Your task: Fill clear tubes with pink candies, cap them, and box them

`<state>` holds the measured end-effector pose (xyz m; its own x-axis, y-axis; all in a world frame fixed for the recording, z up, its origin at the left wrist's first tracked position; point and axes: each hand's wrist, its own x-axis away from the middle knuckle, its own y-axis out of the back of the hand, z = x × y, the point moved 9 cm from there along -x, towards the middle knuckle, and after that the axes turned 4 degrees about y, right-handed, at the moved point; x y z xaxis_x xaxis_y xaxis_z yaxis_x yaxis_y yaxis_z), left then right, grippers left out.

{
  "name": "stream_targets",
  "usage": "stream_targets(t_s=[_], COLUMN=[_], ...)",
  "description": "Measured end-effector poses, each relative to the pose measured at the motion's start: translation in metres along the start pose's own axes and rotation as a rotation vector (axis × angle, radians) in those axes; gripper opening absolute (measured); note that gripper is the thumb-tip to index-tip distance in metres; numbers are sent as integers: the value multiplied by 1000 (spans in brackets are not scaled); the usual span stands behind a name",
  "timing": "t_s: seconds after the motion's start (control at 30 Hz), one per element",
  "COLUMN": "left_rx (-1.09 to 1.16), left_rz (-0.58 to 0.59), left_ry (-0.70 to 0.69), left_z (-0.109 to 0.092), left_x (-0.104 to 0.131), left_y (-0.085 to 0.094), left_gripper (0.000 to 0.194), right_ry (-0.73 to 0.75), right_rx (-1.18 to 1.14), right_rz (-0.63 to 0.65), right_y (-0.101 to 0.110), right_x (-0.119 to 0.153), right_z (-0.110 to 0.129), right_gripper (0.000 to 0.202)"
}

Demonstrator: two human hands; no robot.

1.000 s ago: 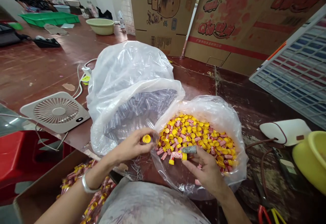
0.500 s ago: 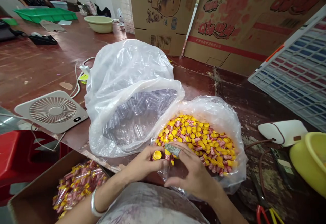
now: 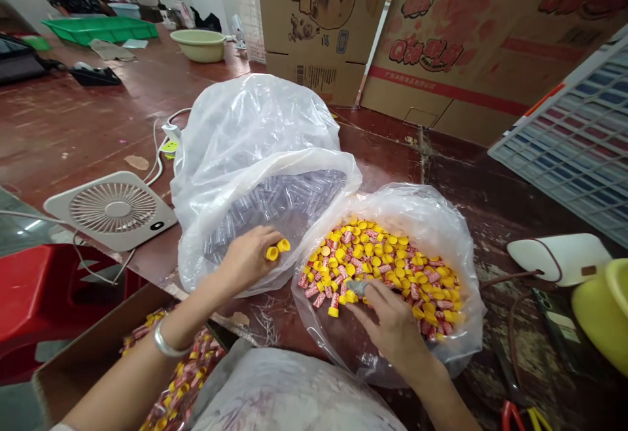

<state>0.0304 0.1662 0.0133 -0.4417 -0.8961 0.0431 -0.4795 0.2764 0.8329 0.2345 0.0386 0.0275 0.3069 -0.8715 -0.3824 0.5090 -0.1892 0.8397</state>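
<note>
My left hand (image 3: 252, 258) is closed around two yellow-capped tubes (image 3: 278, 249), over the mouth of a white plastic bag (image 3: 260, 114). Clear plastic tubes (image 3: 275, 199) fill that bag; the lower parts of the held tubes are hidden by my fingers. At the near side of a second clear bag (image 3: 432, 205), my right hand (image 3: 390, 320) has its thumb and taped index finger around a yellow cap (image 3: 350, 296). Many yellow caps with red-and-white patterned rolls (image 3: 380, 251) lie heaped there. Grey tape (image 3: 357, 286) wraps the index finger.
A cardboard box (image 3: 63, 385) of filled tubes stands at lower left, beside a red stool (image 3: 39, 300). A white fan (image 3: 115, 208) sits at the table's left edge. Right are a white device (image 3: 559, 258), a phone (image 3: 557, 326), a yellow basin (image 3: 603, 313) and scissors (image 3: 515, 411).
My left hand has moved up and left, from beside my right hand to the tube bag, carrying yellow-capped tubes. My right hand has shifted right and down onto the heap of caps.
</note>
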Motion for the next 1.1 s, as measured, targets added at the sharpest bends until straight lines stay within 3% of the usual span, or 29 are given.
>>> stream_targets(t_s=[0.03,0.13,0.23,0.3,0.37,0.43,0.53,0.63,0.7,0.83,1.0,1.1], left_rx=[-165,-376,-381,-338,-170,120,525,738,828,1064,1335,1421], left_rz=[-12,85,112,96,98,157,372,531,556,580,442,408], left_ry=[-32,-119,-133,-117,-75,-7,62,60,70,123,266,324], left_z=[10,31,37,33,26,15,-13,-44,-55,-64,-53,-50], left_x=[-7,-22,-25,-19,-7,10,39,58,63,64,64,65], left_y=[2,-17,-25,-20,-11,-10,-32,-54,-61,-69,-84,-98], left_gripper=[22,31,27,22,12,18,25,28,32,34,38,38], right_ry=[14,80,77,59,15,-65,-180,-99,-32,-72,109,114], right_rx=[29,108,169,139,52,-60,-252,-390,-422,-426,-226,-120], right_rz=[53,219,217,165,67,-62,-194,-120,-24,33,16,-57], right_y=[-10,-48,-66,-63,-47,-21,14,28,26,13,-10,-18], right_x=[6,22,26,24,19,13,0,-20,-30,-30,-15,-10], right_z=[0,7,11,11,7,-1,-8,9,23,28,50,57], right_gripper=[6,8,14,20,23,19,13,16,15,12,71,67])
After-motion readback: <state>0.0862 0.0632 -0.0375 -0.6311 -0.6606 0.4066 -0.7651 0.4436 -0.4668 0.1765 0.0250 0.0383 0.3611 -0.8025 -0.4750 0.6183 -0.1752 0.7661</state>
